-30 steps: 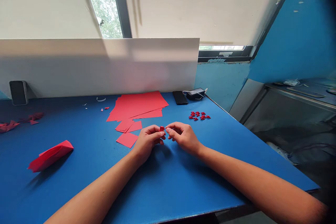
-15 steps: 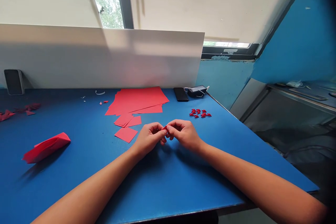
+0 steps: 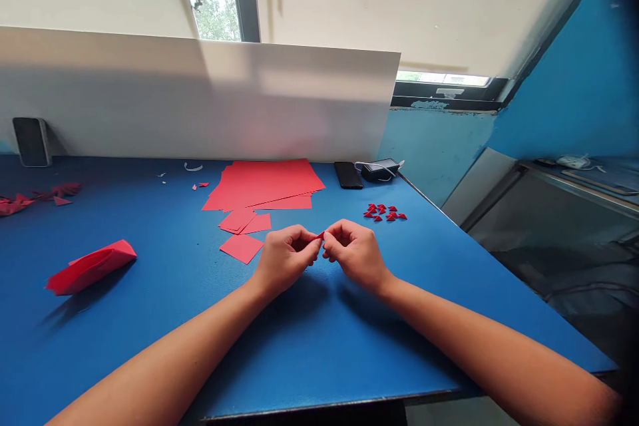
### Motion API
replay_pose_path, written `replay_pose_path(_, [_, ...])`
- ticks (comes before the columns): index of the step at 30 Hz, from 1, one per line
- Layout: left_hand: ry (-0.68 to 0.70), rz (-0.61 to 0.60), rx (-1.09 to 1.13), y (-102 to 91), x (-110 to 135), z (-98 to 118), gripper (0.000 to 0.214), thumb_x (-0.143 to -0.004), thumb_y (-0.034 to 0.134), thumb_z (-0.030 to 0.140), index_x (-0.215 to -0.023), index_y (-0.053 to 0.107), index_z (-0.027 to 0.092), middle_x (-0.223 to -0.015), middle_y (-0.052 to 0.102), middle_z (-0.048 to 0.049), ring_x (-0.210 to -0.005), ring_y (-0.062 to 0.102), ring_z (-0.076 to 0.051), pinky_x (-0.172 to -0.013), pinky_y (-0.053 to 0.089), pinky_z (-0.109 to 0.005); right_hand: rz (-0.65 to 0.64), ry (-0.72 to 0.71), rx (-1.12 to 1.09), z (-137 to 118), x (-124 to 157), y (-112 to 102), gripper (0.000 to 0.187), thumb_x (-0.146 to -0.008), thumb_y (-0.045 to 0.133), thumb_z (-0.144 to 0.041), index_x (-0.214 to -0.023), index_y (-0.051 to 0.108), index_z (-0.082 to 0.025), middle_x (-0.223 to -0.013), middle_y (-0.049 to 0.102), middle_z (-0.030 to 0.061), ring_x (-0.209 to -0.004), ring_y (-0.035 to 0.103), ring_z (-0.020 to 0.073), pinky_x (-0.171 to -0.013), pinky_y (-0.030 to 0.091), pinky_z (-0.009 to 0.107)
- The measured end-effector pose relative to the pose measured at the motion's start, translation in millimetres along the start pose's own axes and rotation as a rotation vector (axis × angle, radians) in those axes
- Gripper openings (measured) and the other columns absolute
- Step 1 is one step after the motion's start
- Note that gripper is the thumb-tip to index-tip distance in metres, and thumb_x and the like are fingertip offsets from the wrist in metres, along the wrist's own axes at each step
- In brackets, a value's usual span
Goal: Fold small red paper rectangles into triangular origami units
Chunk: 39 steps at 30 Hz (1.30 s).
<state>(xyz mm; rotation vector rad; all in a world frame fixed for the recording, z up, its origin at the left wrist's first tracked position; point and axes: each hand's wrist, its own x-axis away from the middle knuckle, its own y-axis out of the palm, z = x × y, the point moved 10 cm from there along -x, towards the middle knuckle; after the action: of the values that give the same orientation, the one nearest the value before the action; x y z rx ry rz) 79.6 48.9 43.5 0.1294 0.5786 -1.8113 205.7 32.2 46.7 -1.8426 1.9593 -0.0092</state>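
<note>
Blue table, white board; scrap probably paper.

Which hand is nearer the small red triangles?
Right. The right hand is just left of the triangles and closer to the person; the left hand is farther left. Both pinch a paper bit.

Bare blue table before red squares.

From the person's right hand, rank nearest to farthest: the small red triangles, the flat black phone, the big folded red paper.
1. Nearest: small red triangles, just beyond the right hand.
2. Next: flat black phone, back by the white board.
3. Farthest: big folded red paper, far left.
</note>
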Motion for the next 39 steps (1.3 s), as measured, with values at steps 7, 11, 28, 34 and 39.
replay_pose_path(7, [0.349,0.191,-0.426,-9.2,8,34,0.017,-0.08,0.06,0.018,-0.064,0.062,0.015,-0.062,0.063,-0.0021,-0.054,0.054,-0.01,-0.052,0.041,-0.02,0.047,-0.032,-0.017,-2,5,2,0.017,-0.083,0.059,-0.03,-0.073,0.061,-0.016,-0.058,0.061,0.0006,-0.051,0.054,0.0118,-0.051,0.045,0.024])
replay_pose_path(11, [0.602,0.202,-0.709,-3.5,17,53,0.021,-0.085,0.055,0.016,-0.066,0.061,0.015,-0.068,0.065,-0.0031,-0.056,0.056,-0.01,-0.053,0.041,-0.02,-0.011,0.011,-0.178,1,4,9,0.023,-0.084,0.061,-0.037,-0.081,0.064,-0.015,-0.061,0.063,0.0017,-0.052,0.058,0.0125,-0.05,0.046,0.024])
replay_pose_path(28, [0.152,-0.069,0.028,-3.4,-6,6,0.019,-0.085,0.061,0.028,-0.1,0.065,0.016,-0.089,0.071,-0.0069,-0.08,0.066,-0.017,-0.072,0.054,-0.03,0.01,-0.051,-0.27,-3,-2,-3,0.018,-0.084,0.064,-0.035,-0.084,0.067,-0.017,-0.066,0.061,-0.0004,-0.057,0.054,0.0104,-0.054,0.044,0.023])
replay_pose_path(34, [0.085,-0.02,0.23,-5.5,-6,3,0.016,-0.082,0.067,0.029,-0.088,0.069,0.015,-0.079,0.071,-0.0052,-0.071,0.065,-0.015,-0.065,0.053,-0.027,-0.019,-0.13,-0.183,-8,-1,-2,0.016,-0.087,0.06,-0.033,-0.085,0.064,-0.018,-0.07,0.062,0.0003,-0.06,0.058,0.0114,-0.056,0.047,0.024])
replay_pose_path(39, [0.165,-0.026,0.058,-8.0,-5,13,0.013,-0.084,0.064,0.028,-0.082,0.069,0.016,-0.078,0.071,-0.0051,-0.071,0.064,-0.015,-0.064,0.051,-0.025,-0.06,-0.202,-0.048,-11,0,1,0.016,-0.088,0.057,-0.033,-0.086,0.062,-0.018,-0.069,0.061,0.0004,-0.061,0.059,0.0126,-0.058,0.048,0.025])
